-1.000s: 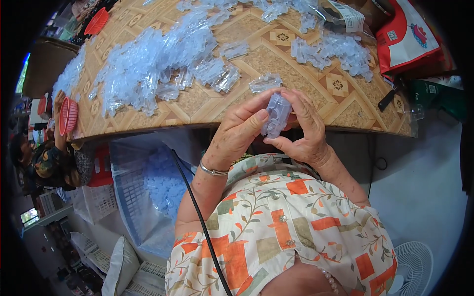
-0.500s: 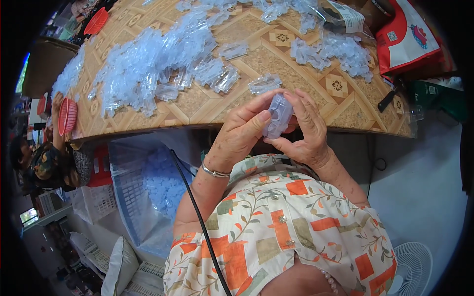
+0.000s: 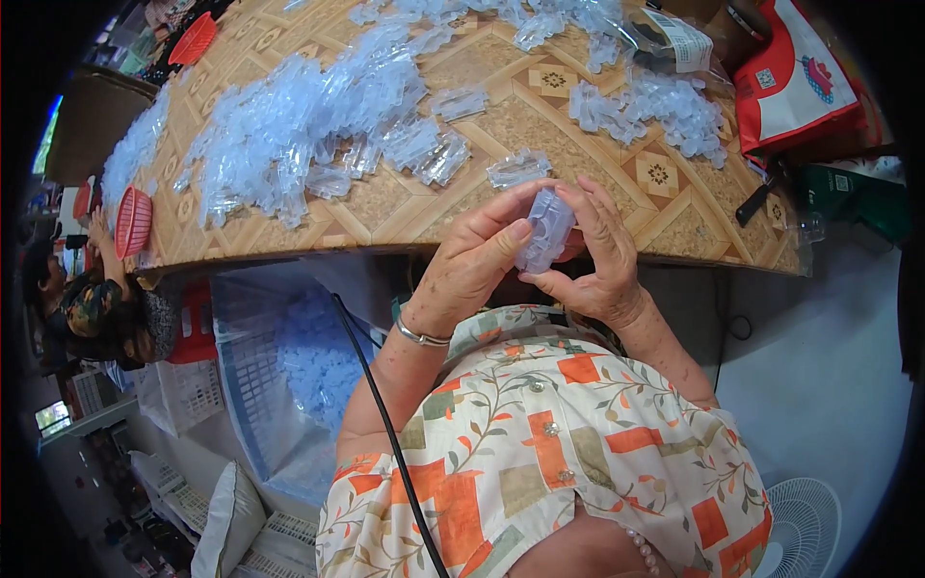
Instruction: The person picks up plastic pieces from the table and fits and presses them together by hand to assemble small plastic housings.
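Both my hands hold a clear, bluish plastic piece [image 3: 547,231] in front of the table's near edge. My left hand [image 3: 482,246] grips its left side, thumb pressed on its face. My right hand [image 3: 602,250] closes round the other side, fingertips at its top and thumb at its lower end. On the table just beyond my hands lies a similar clear plastic piece [image 3: 518,168]. A large heap of clear plastic pieces [image 3: 299,125] spreads to the left, and a smaller pile of frosted pieces [image 3: 660,111] sits to the right.
A patterned table [image 3: 462,217] curves before me. Red baskets [image 3: 133,223] stand left, near another person [image 3: 101,299]. Below the edge, a lined blue crate [image 3: 255,376] holds many small pieces. A red-and-white bag [image 3: 800,87] and dark-handled tool [image 3: 756,200] lie right; a fan [image 3: 805,530] stands lower right.
My hands and the plastic piece stay nearly in place, with only a very slight shift. At the left, the other person's hand has moved down from beside the red basket.
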A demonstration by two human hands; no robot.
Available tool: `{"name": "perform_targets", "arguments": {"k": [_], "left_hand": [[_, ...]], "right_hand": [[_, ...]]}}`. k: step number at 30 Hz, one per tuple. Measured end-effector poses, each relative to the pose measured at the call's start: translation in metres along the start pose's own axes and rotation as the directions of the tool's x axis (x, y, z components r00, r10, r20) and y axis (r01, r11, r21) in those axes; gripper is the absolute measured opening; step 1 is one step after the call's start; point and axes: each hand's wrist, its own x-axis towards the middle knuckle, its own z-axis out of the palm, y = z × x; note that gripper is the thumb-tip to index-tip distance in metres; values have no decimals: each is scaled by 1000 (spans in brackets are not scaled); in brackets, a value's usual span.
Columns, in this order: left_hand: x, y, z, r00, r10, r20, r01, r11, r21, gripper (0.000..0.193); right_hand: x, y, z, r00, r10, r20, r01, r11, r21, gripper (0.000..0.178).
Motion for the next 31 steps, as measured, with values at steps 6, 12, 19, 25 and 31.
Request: {"name": "perform_targets", "arguments": {"k": [6, 12, 19, 25, 31], "left_hand": [[-2, 3, 2, 999, 26, -44, -21, 993, 118, 47], [-5, 11, -2, 1000, 17, 0, -16, 934, 356, 49], [-3, 10, 2, 999, 29, -31, -14, 921, 388, 49], [0, 12, 0, 997, 81, 2, -64, 768, 637, 50], [-3, 10, -5, 991, -132, -20, 132, 954, 269, 54]], "right_hand": [[1, 0, 1, 1000, 5, 3, -5, 1000, 12, 93], [-7, -4, 4, 1000, 22, -3, -22, 998, -52, 94], [-7, -2, 8, 1000, 11, -12, -11, 1000, -9, 97], [-14, -1, 13, 993, 117, -31, -116, 993, 39, 99], [-8, -3, 5, 994, 106, 35, -108, 992, 67, 99]]}}
